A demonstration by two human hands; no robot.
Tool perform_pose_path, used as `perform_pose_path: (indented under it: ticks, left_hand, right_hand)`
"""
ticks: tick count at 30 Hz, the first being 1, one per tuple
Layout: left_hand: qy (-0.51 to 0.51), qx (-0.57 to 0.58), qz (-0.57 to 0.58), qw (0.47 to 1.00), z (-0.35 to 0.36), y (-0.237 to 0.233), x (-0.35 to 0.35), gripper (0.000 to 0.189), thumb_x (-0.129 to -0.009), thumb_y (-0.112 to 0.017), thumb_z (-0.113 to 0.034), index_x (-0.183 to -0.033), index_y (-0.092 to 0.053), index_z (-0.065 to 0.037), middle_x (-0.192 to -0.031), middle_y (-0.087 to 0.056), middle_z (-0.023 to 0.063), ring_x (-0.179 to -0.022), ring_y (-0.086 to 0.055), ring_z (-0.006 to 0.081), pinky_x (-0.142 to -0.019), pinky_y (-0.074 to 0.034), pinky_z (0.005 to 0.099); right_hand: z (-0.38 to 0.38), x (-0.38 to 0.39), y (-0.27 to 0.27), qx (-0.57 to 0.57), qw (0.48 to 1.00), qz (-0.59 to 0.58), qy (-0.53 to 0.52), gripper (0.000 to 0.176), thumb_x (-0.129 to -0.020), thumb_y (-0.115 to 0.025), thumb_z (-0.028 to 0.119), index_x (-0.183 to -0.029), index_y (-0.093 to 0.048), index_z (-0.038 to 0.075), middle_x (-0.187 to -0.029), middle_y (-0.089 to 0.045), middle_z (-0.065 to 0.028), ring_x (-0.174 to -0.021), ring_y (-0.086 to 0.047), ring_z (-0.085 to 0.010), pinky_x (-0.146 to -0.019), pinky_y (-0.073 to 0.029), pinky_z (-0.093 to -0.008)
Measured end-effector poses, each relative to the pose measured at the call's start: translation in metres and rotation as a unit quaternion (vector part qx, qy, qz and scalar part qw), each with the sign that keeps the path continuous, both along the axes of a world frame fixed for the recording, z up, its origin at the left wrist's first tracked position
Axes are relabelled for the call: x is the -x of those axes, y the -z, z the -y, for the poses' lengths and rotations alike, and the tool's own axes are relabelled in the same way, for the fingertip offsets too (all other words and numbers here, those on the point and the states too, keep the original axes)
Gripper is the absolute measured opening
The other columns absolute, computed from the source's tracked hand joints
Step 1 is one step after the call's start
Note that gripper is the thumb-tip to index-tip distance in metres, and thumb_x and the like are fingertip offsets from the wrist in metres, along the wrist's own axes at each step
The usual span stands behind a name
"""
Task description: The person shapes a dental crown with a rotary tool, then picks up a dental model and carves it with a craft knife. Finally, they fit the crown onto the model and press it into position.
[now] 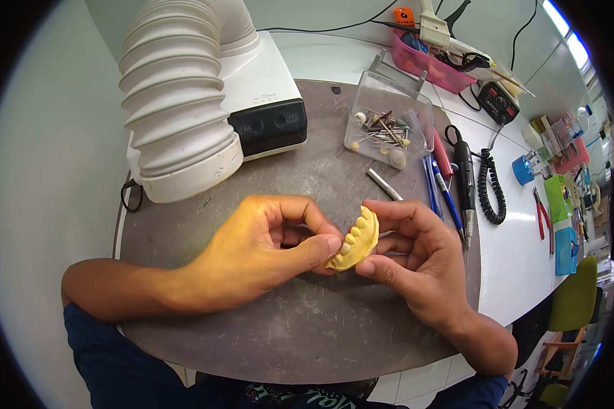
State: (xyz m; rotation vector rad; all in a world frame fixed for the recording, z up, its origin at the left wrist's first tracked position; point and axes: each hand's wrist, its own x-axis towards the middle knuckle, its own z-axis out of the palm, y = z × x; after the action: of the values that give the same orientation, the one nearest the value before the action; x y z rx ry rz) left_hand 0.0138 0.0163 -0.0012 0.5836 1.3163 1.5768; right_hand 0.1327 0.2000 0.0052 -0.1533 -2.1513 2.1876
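Between both hands, over the grey work mat [300, 320], is a yellow dental cast [359, 244] with a curved row of teeth facing up and to the left. One tooth near its lower left end looks paler than the others. My left hand [262, 249] pinches that end between thumb and fingers. On the other side, my right hand [423, 262] grips the cast's outer edge, thumb below and index finger at the top. Parts of the fingers behind the cast are hidden.
A ribbed white suction hose [177, 95] hangs at the back left beside a white-and-black unit [269, 126]. Behind my hands stand a clear box [389, 119] of burs and a metal rod [384, 184]. Pens [447, 198] and a corded handpiece [464, 180] lie to the right.
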Motion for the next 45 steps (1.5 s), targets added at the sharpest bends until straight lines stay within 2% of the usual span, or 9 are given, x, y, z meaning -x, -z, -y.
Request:
perform_pose_path:
  ticks: [5, 8, 13, 16, 23, 26, 45]
  left_hand:
    - [0.003, 0.020, 0.010, 1.000, 0.0003, -0.0012, 0.0024, 0.017, -0.092, -0.061, -0.013, -0.096, -0.059, 0.003, -0.101, -0.063, 0.0107, -0.090, -0.064, 0.0145, -0.082, -0.055, 0.0285]
    - [0.003, 0.022, 0.023, 1.000, 0.0004, -0.0009, 0.0031, 0.018, -0.092, -0.062, -0.014, -0.095, -0.061, 0.004, -0.100, -0.063, 0.0104, -0.089, -0.064, 0.0145, -0.081, -0.056, 0.0280]
    - [0.001, 0.023, 0.045, 0.999, -0.0004, -0.0018, 0.0041, 0.018, -0.091, -0.063, -0.015, -0.094, -0.063, 0.003, -0.098, -0.064, 0.0105, -0.089, -0.065, 0.0144, -0.079, -0.056, 0.0270]
    - [0.005, 0.022, 0.055, 0.998, -0.0001, -0.0018, 0.0051, 0.018, -0.091, -0.063, -0.015, -0.094, -0.063, 0.003, -0.097, -0.064, 0.0104, -0.087, -0.065, 0.0141, -0.079, -0.056, 0.0264]
    - [0.015, 0.021, 0.063, 0.998, -0.0006, -0.0020, 0.0064, 0.018, -0.091, -0.064, -0.016, -0.092, -0.063, 0.003, -0.095, -0.065, 0.0097, -0.086, -0.065, 0.0134, -0.078, -0.056, 0.0252]
    - [0.017, 0.024, 0.066, 0.997, -0.0006, -0.0024, 0.0066, 0.019, -0.091, -0.064, -0.016, -0.093, -0.063, 0.002, -0.095, -0.065, 0.0094, -0.086, -0.064, 0.0133, -0.077, -0.056, 0.0249]
    - [0.015, 0.027, 0.067, 0.997, -0.0012, -0.0042, 0.0056, 0.018, -0.090, -0.065, -0.015, -0.092, -0.063, 0.003, -0.095, -0.064, 0.0095, -0.087, -0.064, 0.0129, -0.078, -0.056, 0.0245]
  right_hand:
    - [-0.0004, 0.0011, -0.0022, 0.021, 1.000, 0.023, -0.005, 0.049, -0.082, -0.070, 0.000, -0.125, -0.047, -0.006, -0.108, -0.062, -0.0143, -0.093, -0.065, -0.0155, -0.079, -0.055, -0.0224]
    - [-0.0007, 0.0019, -0.0031, 0.044, 0.998, 0.048, 0.004, 0.052, -0.079, -0.071, -0.004, -0.126, -0.047, -0.004, -0.108, -0.061, -0.0124, -0.089, -0.065, -0.0128, -0.079, -0.055, -0.0225]
    - [-0.0026, 0.0032, -0.0050, 0.059, 0.996, 0.073, -0.002, 0.050, -0.081, -0.069, -0.004, -0.126, -0.046, -0.005, -0.109, -0.061, -0.0140, -0.092, -0.066, -0.0155, -0.079, -0.056, -0.0237]
    - [-0.0024, 0.0030, -0.0043, 0.068, 0.995, 0.067, -0.005, 0.048, -0.083, -0.071, 0.003, -0.124, -0.047, -0.006, -0.107, -0.063, -0.0152, -0.092, -0.066, -0.0152, -0.079, -0.054, -0.0227]
    - [-0.0020, 0.0031, -0.0056, 0.070, 0.995, 0.075, -0.003, 0.047, -0.083, -0.071, 0.003, -0.123, -0.048, -0.006, -0.107, -0.063, -0.0155, -0.092, -0.066, -0.0153, -0.080, -0.055, -0.0234]
    - [-0.0021, 0.0030, -0.0057, 0.061, 0.995, 0.084, -0.004, 0.047, -0.082, -0.069, -0.001, -0.124, -0.047, -0.005, -0.108, -0.062, -0.0141, -0.093, -0.066, -0.0159, -0.080, -0.056, -0.0249]
    - [-0.0017, 0.0029, -0.0071, 0.083, 0.993, 0.086, -0.004, 0.047, -0.083, -0.071, 0.003, -0.123, -0.047, -0.006, -0.110, -0.062, -0.0168, -0.094, -0.066, -0.0167, -0.081, -0.055, -0.0247]
